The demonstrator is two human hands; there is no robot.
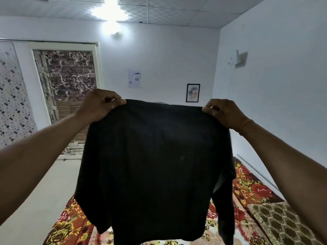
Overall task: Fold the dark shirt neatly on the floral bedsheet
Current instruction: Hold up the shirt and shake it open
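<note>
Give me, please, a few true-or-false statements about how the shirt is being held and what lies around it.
1. Both hands hold the dark shirt up in the air. True.
2. The left hand is empty. False: its grip pinches the shirt's top edge, as does the right hand.
3. The shirt lies folded on the floral bedsheet. False: it hangs unfolded above it.
4. A patterned cushion lies at lower right. True.
</note>
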